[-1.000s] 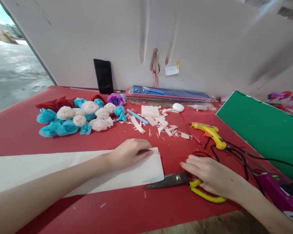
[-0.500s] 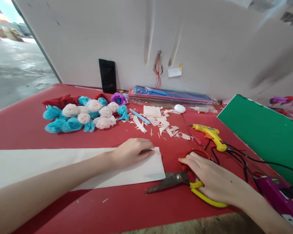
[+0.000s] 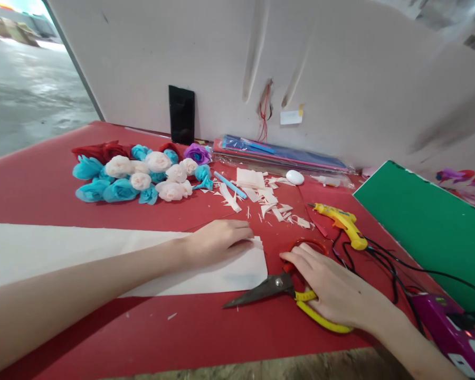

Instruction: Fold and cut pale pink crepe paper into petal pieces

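Note:
A long pale paper strip (image 3: 63, 250) lies across the red table (image 3: 221, 338). My left hand (image 3: 221, 240) rests on the strip's right end, fingers closed together and pinching its upper corner. My right hand (image 3: 332, 287) lies over the handles of the scissors (image 3: 261, 290), fingers curled onto the red loop and palm on the yellow loop. The shut blades point left, just below the paper's right edge.
A heap of paper roses (image 3: 142, 171) lies at the back left, with paper scraps (image 3: 265, 198) and a blue pen (image 3: 229, 184) beside it. A yellow glue gun (image 3: 342, 221) and black cables sit to the right. A green board (image 3: 431, 227), a purple device (image 3: 447, 322) and a black phone (image 3: 181, 113) are also there.
My right hand has slid the scissors a little to the left, closer to the paper's end. My left hand stays on the paper corner.

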